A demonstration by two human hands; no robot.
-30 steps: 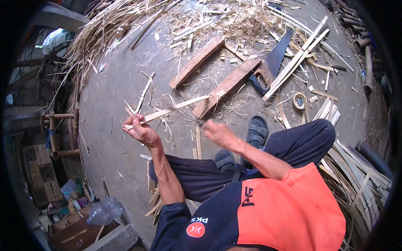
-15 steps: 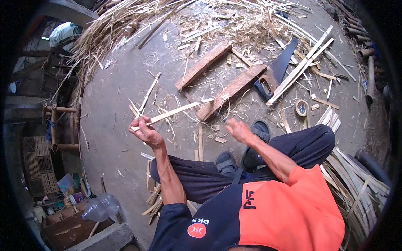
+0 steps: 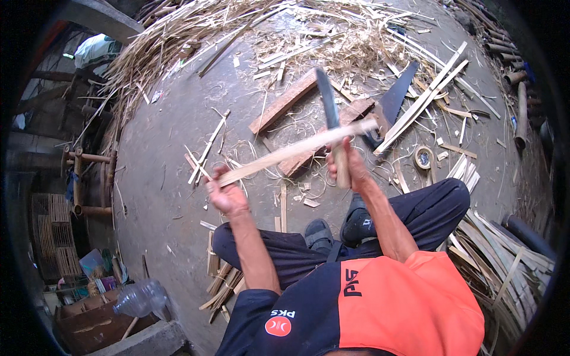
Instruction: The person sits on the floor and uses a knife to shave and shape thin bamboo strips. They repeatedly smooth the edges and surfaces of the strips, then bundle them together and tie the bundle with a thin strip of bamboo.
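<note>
My left hand (image 3: 227, 196) is closed on the near end of a pale bamboo strip (image 3: 279, 155), which slants up to the right and is smeared by motion. In my right hand (image 3: 355, 166) is a large knife (image 3: 328, 98), gripped by its light wooden handle, with the broad blade pointing away from me. The strip's far part crosses the knife where blade and handle meet; whether they touch I cannot tell. Below the strip lies a reddish wooden block (image 3: 297, 161), partly hidden by it. A second wooden block (image 3: 284, 102) rests farther off to the left.
A handsaw (image 3: 399, 95) lies right of the blocks, beside long pale strips (image 3: 424, 98). A tape roll (image 3: 424, 157) sits nearer. Shavings (image 3: 350, 53) and a stick pile (image 3: 160, 47) cover the far floor. Bundled strips (image 3: 504, 267) stand at my right, a plastic bottle (image 3: 141, 298) at lower left.
The strip has risen off the wooden block and shifted right. My left hand has moved right and nearer. My right hand has come up beside the strip, the knife now plainly showing.
</note>
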